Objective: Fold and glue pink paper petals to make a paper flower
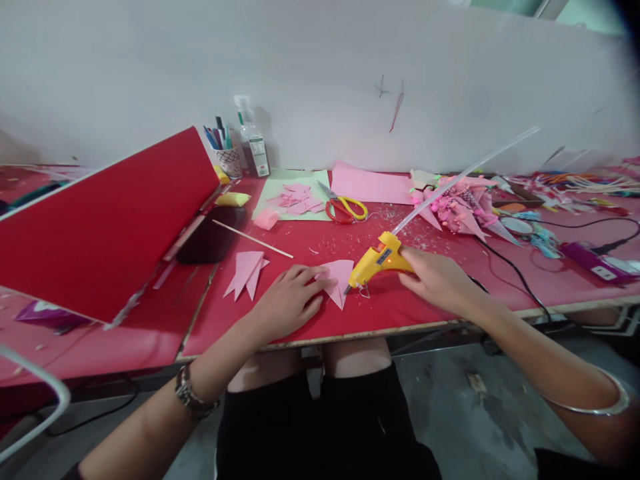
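My right hand [440,280] is wrapped round the grip of a yellow hot glue gun [381,259]. A long clear glue stick [465,177] sticks out of its back, up and to the right. The metal nozzle points down at the right edge of a pink paper triangle [339,277] on the red table. My left hand [293,299] lies palm down, its fingers stretched out over the left side of that triangle and holding it flat. Left of this hand is a small overlapping pile of pink paper triangles [246,272].
Behind are a thin wooden stick [253,239], scissors [345,205], pink scraps [297,199] on a green sheet and a pink sheet [370,184]. Pink paper cones [457,208] lie back right, near a black cord [515,270]. A red board [110,223] leans at left.
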Available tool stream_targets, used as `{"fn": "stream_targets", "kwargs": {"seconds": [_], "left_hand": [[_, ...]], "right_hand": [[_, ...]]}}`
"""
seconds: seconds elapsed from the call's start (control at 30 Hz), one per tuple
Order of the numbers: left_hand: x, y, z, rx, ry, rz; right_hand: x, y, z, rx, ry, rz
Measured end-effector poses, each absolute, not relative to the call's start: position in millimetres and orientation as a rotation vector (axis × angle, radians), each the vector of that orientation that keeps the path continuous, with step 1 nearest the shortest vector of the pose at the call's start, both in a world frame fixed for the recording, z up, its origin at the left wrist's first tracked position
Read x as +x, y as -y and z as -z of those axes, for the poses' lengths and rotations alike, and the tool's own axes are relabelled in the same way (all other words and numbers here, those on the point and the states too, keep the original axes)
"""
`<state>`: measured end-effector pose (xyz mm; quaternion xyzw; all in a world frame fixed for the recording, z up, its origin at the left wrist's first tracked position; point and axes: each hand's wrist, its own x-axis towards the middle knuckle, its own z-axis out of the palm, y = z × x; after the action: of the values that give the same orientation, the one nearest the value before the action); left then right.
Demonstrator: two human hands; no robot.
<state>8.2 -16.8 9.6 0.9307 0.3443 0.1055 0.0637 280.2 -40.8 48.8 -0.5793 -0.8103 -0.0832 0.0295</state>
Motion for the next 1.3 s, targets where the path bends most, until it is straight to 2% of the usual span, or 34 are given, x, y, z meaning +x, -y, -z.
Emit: {"fn": "stream_targets", "kwargs": {"seconds": [1.3], "left_hand": [[8.9,19.2,-12.4,2.779,-1.025,-0.345]], "right_hand": [[290.2,22.5,-47.2,-1.949,2.394,0.361]]}}
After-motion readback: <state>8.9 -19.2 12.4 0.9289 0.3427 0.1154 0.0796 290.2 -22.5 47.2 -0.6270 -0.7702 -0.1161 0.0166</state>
